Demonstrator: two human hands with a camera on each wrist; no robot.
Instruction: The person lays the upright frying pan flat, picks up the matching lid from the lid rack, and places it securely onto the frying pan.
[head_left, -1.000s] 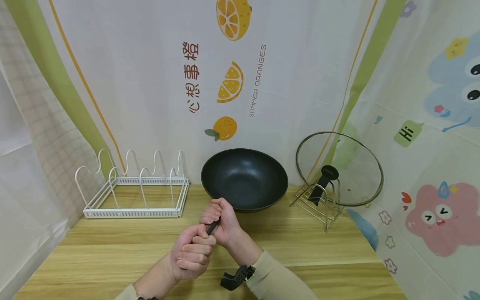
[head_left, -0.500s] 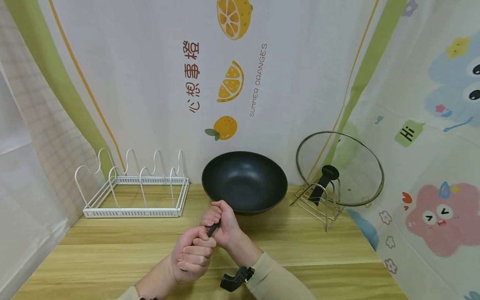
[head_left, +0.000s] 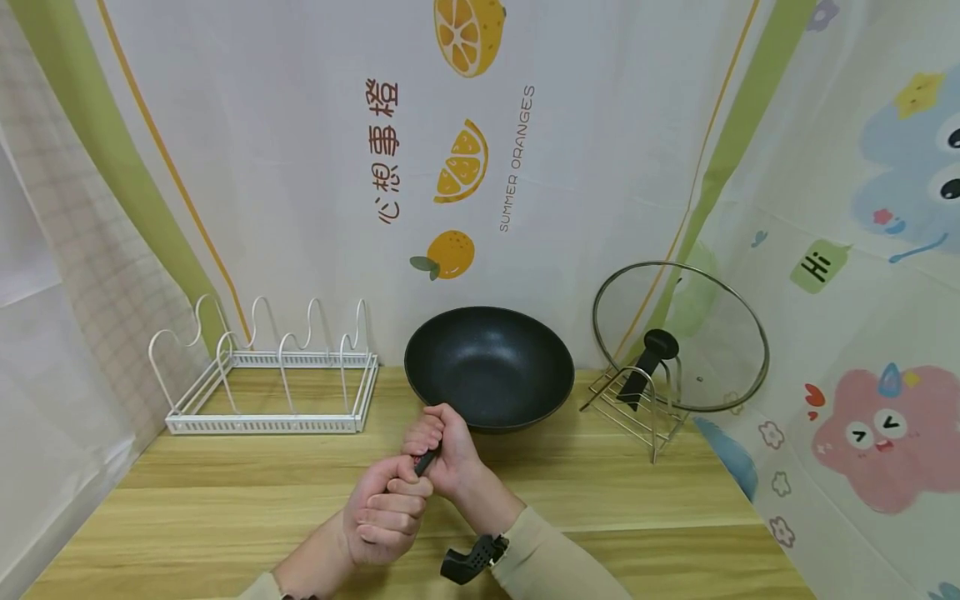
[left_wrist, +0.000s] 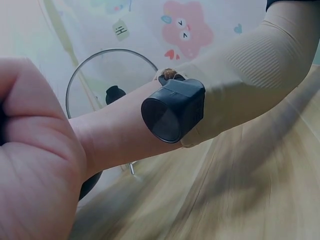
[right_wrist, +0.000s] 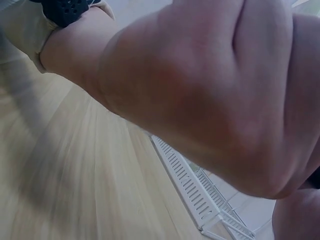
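Note:
A black wok [head_left: 489, 367] is at the middle of the head view, its dark inside facing me and its handle [head_left: 427, 458] pointing down toward me. My right hand [head_left: 447, 454] grips the handle close to the wok's rim. Just behind it, my left hand [head_left: 386, 510] wraps its fingers round the handle's near end. Between the two hands a short black stretch of handle shows. In the left wrist view, my left hand [left_wrist: 37, 155] fills the left side. The right wrist view is mostly taken up by my right hand [right_wrist: 210, 100], which hides the handle there.
A white pan rack [head_left: 266, 427] with wavy wire dividers stands at the back left of the wooden table [head_left: 225, 508]. At the back right, a small wire stand [head_left: 654, 433] bears a glass lid [head_left: 720, 333] with a black knob. A printed curtain [head_left: 600, 167] hangs behind.
The wok has come down slightly in the head view, its far rim lower than before. Both hands have shifted down a little with it, keeping their grip. Rack and lid stay put.

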